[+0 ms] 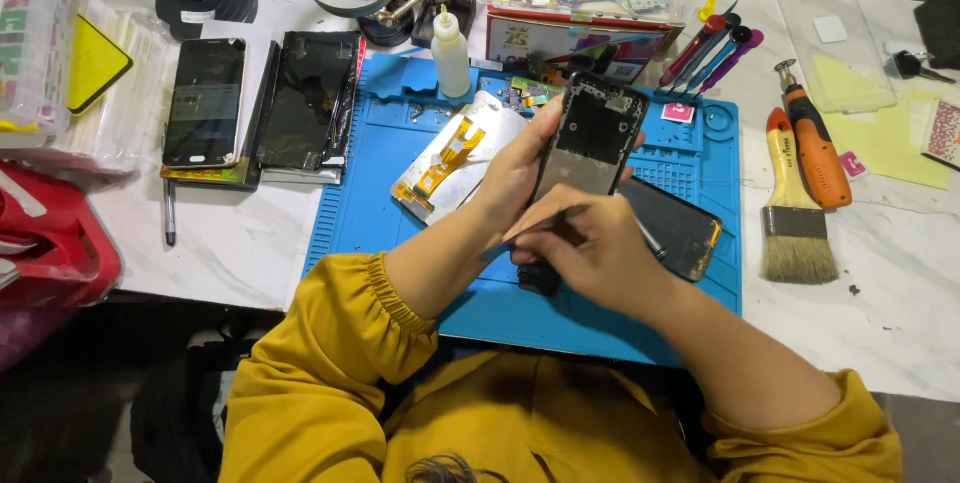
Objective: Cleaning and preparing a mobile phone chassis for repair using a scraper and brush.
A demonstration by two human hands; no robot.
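An opened phone frame (590, 138) was held above the blue mat (370, 213), left hand (515, 168) fingers clamped on it. A thin tool (545, 220) was pinched by the right hand (590, 248); a slip could scratch the exposed interior.

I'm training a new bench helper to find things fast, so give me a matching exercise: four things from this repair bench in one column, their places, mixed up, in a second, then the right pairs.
Things:
1. opened phone frame
2. paint brush
3. white squeeze bottle
4. intact black phone

Places:
A. on the white table left of the blue mat
B. held up in the left hand
C. on the white table right of the mat, beside the orange screwdriver
D. upright at the mat's far edge

Pairs: 1-B, 2-C, 3-D, 4-A
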